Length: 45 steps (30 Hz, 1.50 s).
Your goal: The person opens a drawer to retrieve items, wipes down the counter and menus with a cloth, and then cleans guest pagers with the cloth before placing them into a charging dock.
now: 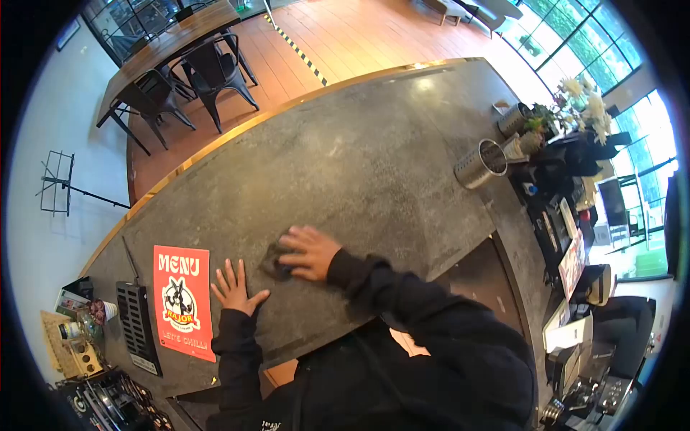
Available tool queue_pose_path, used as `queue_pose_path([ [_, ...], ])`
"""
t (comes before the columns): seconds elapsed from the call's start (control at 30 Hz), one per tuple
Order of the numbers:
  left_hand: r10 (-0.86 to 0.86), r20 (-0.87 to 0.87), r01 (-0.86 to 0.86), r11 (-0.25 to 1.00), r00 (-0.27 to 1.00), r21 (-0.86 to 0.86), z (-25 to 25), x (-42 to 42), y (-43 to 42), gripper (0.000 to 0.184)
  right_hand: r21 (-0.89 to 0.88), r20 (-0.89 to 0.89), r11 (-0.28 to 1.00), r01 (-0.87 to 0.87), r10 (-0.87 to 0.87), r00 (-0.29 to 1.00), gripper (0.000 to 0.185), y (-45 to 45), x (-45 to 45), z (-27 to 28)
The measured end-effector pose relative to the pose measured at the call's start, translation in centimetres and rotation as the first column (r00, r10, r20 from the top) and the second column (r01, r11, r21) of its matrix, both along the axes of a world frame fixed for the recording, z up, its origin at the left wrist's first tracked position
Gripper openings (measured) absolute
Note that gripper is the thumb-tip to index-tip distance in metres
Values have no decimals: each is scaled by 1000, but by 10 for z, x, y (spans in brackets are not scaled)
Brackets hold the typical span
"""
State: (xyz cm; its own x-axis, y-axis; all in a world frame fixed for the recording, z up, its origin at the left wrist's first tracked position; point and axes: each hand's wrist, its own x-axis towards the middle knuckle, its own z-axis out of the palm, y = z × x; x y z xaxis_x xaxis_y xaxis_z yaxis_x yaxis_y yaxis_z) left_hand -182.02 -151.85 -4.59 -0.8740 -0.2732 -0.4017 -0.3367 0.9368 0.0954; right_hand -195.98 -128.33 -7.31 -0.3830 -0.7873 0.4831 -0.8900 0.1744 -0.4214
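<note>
My left hand [238, 291] lies flat on the grey countertop [345, 165], fingers spread, just right of a red menu [182, 302] with a rabbit logo. It holds nothing. To its right, my right hand [310, 253] presses down on a dark cloth [276, 264], which shows at its fingertips and under the palm. The hand is slightly blurred. Both arms wear black sleeves.
Left of the menu is a black slotted device [135, 323]. Metal cylinders [480, 165] and flowers [593, 111] stand at the counter's right end. Dark chairs [214, 75] and a wooden table [169, 50] are beyond the counter. A music stand [68, 183] is far left.
</note>
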Motion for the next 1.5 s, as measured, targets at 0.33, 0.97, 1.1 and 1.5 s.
queue_pose_path([
  [0.33,43,155,-49,998,987,38,12,-5,-1,117,-91,-335,66,994,-942,32,38,131,-351,1],
  [0.97,100,174,-118,988,980,97,13,-4,-2,124,375,-53,591,714,-755,653,34,53,-450,19],
  [1.1,13,235,-26,998,972,52,3,3,-8,125,355,-85,-98,930,-994,-72,50,188,-463,15],
  [1.5,44,219,-50,998,975,25,10,-6,-1,121,142,-220,713,687,-654,724,41,-84,-342,-11],
])
